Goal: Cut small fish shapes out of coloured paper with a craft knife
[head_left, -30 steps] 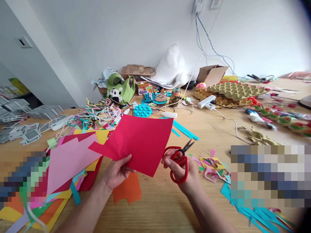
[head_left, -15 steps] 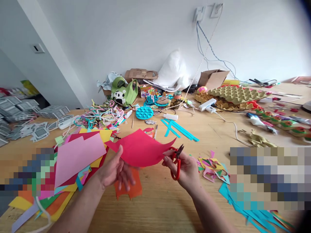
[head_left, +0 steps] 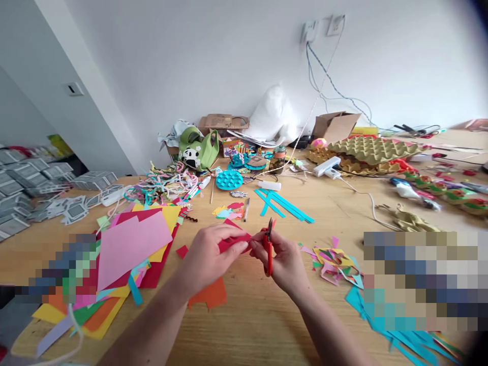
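A sheet of red paper point(head_left: 233, 243) is pinched between my two hands above the middle of the table, much of it covered by my left hand point(head_left: 217, 256). The left fingers and thumb close over its right part. My right hand point(head_left: 280, 259) grips the paper's edge with thumb and fingertip while also holding scissors with red handles point(head_left: 268, 254), blades pointing up and away. Below my left hand lies orange paper point(head_left: 211, 295) on the table. Beyond the hands are small fish-shaped paper cutouts point(head_left: 229, 209) beside a pen point(head_left: 246, 209).
Stacked coloured paper point(head_left: 133, 244) lies at left. Blue paper strips point(head_left: 284, 203) and paper scraps point(head_left: 333, 262) are ahead and right. Further back are pipe cleaners point(head_left: 163, 185), a green panda bag point(head_left: 198, 150), egg trays point(head_left: 375, 150) and a white power strip point(head_left: 327, 166).
My left hand has moved right and over the red paper, bringing its fingers to my right hand. The broad sheet is now folded or bunched between them. The scissors stay in the right hand.
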